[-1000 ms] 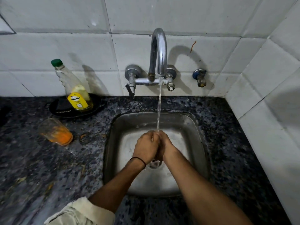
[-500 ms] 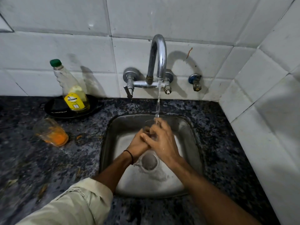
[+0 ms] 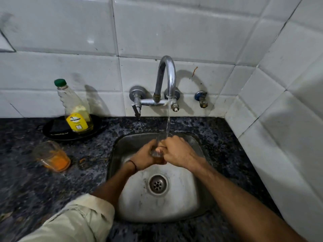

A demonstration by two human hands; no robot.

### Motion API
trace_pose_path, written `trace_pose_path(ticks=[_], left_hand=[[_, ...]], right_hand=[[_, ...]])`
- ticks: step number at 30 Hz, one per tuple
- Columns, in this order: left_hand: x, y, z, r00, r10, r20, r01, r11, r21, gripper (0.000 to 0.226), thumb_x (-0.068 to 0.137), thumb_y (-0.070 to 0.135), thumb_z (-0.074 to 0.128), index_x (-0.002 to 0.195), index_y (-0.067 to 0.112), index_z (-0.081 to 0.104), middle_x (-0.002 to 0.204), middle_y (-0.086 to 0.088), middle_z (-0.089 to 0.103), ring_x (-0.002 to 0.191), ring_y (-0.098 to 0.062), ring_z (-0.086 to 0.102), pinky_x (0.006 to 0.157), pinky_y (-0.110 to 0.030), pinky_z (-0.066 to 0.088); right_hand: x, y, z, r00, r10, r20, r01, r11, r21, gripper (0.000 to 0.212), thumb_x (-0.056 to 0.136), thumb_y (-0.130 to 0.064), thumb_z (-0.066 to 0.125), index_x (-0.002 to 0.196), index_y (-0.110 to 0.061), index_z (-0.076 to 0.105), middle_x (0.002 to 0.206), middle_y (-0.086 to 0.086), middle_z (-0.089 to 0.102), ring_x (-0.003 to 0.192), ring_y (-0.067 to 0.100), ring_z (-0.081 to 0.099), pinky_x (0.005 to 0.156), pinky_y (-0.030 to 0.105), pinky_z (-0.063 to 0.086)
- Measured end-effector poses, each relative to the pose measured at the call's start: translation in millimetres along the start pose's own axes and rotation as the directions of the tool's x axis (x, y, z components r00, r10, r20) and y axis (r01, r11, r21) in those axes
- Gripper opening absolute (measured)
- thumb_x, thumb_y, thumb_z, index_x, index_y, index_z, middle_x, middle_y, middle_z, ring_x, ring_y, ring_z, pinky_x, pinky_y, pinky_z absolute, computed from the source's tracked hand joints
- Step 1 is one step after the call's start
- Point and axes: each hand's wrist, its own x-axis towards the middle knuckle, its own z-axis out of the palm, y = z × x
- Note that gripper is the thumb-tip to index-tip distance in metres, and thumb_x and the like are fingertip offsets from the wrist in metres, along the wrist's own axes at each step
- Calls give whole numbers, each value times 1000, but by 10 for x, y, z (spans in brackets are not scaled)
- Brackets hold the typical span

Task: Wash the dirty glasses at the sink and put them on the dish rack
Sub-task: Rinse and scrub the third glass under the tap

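Observation:
A clear drinking glass stands upright over the steel sink, right under the running stream from the chrome tap. My left hand grips the glass from the left, fingers curled round its lower part. My right hand comes over from the right, with fingers inside or against the glass; most of the glass is hidden by both hands. A second glass, smeared with orange residue, stands tilted on the dark counter to the left of the sink.
A dish soap bottle with a green cap stands on a black plate at the back left. The sink drain lies below my hands. White tiled walls close the back and right. No dish rack shows.
The view has pulled back and tilted up. My hands have risen from low near the drain to hold the glass upright in the stream, and the drain now lies uncovered.

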Motion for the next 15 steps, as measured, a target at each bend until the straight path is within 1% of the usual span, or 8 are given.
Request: trace_pose_path(ticks=[2,3,4,6,7,10,12,15], left_hand=[[90,102,-267,967,-185,176,148,967,205,41,75,13,77,110,22,59,98,2,65,89,-19,62,62,-26,51],[152,162,-388,958,-254,132,207,934,292,33,81,8,72,111,15,60,95,-3,64,82,-20,60,56,-25,49],[226,211,-491,966,-259,-9,250,922,297,25,84,7,67,109,9,61,89,-6,62,74,-20,58,52,-27,47],[349,335,-633,927,-188,-323,239,963,124,30,81,18,64,105,-1,59,75,-3,57,65,-20,56,54,-32,45],[408,400,-673,895,-148,-422,205,974,93,37,80,24,63,104,-3,58,71,-2,55,66,-23,57,57,-36,44],[491,560,-635,831,-50,-554,238,932,273,26,91,22,56,105,0,57,94,-17,64,90,-39,61,69,-35,42],[483,610,-591,786,-13,-619,281,898,339,26,95,18,49,112,-1,56,111,-25,63,102,-45,59,80,-43,46],[446,624,-528,769,56,-636,331,817,472,26,97,15,43,116,0,52,113,-23,64,104,-44,61,84,-47,47]], right_hand=[[1,-20,-77,1000,-23,12,24,998,-56,24,94,-36,56,79,-18,61,87,9,66,86,31,63,71,35,47],[9,-27,-116,1000,-28,8,29,996,-80,25,95,-36,55,78,-17,60,85,8,64,86,32,63,71,36,47],[13,-33,-161,999,-37,-2,36,994,-100,27,95,-36,54,78,-17,60,85,7,64,87,32,63,73,36,48],[15,-58,-271,998,-46,-36,42,992,-118,26,96,-37,54,80,-18,62,89,7,66,90,32,64,74,36,47],[15,-68,-320,997,-49,-56,42,992,-122,25,95,-37,54,82,-19,64,92,8,68,91,32,64,75,36,47],[9,-80,-430,993,-58,-106,43,989,-139,26,94,-37,54,81,-18,66,94,8,71,91,31,65,72,33,43],[-4,-77,-462,991,-59,-123,41,989,-139,28,94,-37,54,73,-19,60,89,7,70,87,31,64,70,33,41],[-22,-64,-480,990,-51,-131,36,993,-116,33,94,-37,54,64,-22,51,74,-1,61,77,24,61,69,32,42]])
